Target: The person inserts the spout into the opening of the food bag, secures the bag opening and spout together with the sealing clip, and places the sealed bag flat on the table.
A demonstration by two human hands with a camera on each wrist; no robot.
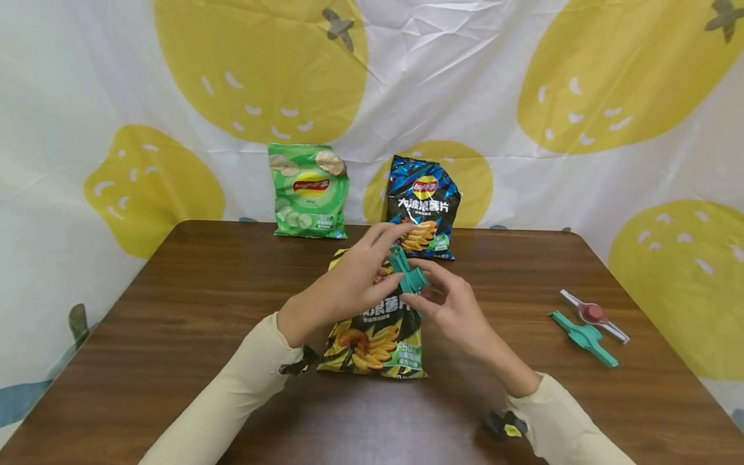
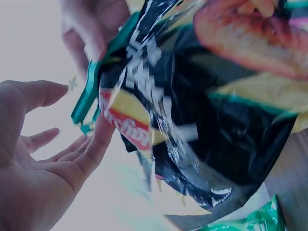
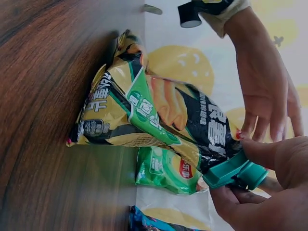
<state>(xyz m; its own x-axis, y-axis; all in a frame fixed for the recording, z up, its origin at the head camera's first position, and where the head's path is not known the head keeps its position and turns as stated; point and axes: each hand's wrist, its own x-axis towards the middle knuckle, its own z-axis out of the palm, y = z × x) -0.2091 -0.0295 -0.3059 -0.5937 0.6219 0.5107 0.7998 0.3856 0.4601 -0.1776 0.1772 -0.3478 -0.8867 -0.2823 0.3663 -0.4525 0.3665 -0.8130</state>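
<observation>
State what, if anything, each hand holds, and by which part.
The right hand holds the teal bag clip near its round spout; the left hand grips nothing.

Black-and-yellow chip bag [image 1: 374, 332]: thin plastic film, glossy, crinkled, with bright streaks along its folds in the left wrist view.
Teal bag clip [image 1: 414, 280]: smooth moulded plastic, low sheen.
Green chip bag [image 1: 308, 206], upper centre of the head view: shiny plastic film.
Blue-and-black chip bag [image 1: 423, 205], right of centre: glossy film, creased.
Loose clips [image 1: 585, 336], right side: smooth plastic.
Tabletop [image 1: 197, 310]: brown wood grain, smooth, satin sheen at lower centre.
Backdrop [image 1: 442, 90]: thin printed sheet, wrinkled, faintly shiny at top centre.
Sleeves [image 1: 232, 384]: matt cloth.
</observation>
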